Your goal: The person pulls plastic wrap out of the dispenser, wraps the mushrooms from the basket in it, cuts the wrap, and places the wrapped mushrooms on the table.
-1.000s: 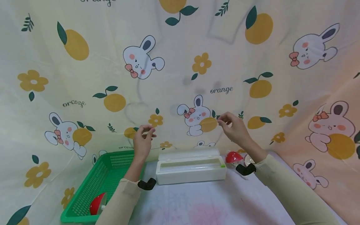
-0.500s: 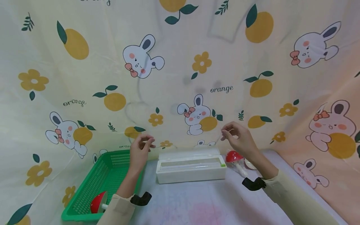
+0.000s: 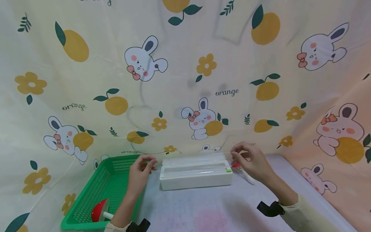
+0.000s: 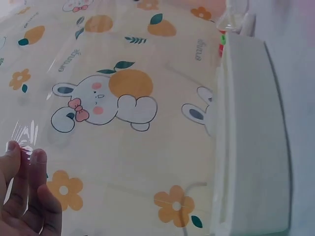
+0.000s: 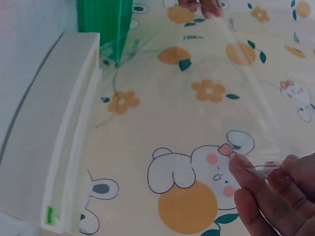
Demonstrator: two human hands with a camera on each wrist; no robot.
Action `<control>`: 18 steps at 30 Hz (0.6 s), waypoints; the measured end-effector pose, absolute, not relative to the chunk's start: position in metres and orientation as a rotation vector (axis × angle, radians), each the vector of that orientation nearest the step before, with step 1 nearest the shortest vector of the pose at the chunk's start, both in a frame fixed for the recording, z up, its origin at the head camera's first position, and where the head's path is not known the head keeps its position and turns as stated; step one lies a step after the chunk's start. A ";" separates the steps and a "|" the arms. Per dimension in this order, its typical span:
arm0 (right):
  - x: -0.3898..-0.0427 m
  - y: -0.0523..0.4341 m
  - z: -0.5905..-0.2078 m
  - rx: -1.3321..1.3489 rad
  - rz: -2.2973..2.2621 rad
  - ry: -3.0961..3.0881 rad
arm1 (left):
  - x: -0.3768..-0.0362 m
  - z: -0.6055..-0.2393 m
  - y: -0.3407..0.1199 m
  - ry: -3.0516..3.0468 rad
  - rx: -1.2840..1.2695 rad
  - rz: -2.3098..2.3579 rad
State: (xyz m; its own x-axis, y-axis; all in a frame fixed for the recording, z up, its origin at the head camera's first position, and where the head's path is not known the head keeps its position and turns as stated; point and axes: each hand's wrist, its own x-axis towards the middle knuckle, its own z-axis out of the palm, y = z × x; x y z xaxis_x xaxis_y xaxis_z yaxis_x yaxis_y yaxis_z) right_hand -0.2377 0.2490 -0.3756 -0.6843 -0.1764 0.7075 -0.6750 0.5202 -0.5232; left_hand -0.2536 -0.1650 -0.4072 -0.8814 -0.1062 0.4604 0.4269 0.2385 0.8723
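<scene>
A white cling-film dispenser box lies on the table with its lid up. My left hand hovers just left of the box and pinches one corner of a clear film sheet. My right hand hovers at the box's right end and pinches the other corner. The film stretches between the hands above the box and is barely visible in the head view. The left wrist view shows the left hand's fingers on crinkled film beside the box. In the right wrist view the right hand's fingers pinch the film edge.
A green plastic basket stands at the left and holds a red mushroom toy. Another red mushroom toy with a white stem lies behind my right hand. A cartoon-print cloth backs and walls the table.
Both hands have come down from chest height to the level of the box, still pinching the film. The right hand now covers most of the red toy.
</scene>
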 end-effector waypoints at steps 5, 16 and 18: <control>-0.224 0.251 -0.389 0.734 1.155 -2.207 | -0.240 -0.416 -0.167 -2.145 -0.262 -1.672; -0.197 0.254 -0.426 0.785 1.360 -2.316 | -0.215 -0.436 -0.170 -2.228 -0.196 -1.639; -0.194 0.255 -0.433 0.824 1.388 -2.310 | -0.211 -0.440 -0.169 -2.250 -0.175 -1.613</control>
State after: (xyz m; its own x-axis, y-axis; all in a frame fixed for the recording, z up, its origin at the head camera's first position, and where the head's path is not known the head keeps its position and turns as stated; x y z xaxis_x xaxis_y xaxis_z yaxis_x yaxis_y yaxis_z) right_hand -0.1943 0.2551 -0.4326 -0.7814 -0.3103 0.5414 -0.6237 0.3608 -0.6934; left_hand -0.2106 -0.1688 -0.4399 -0.9256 -0.1099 0.3623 0.3079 0.3385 0.8892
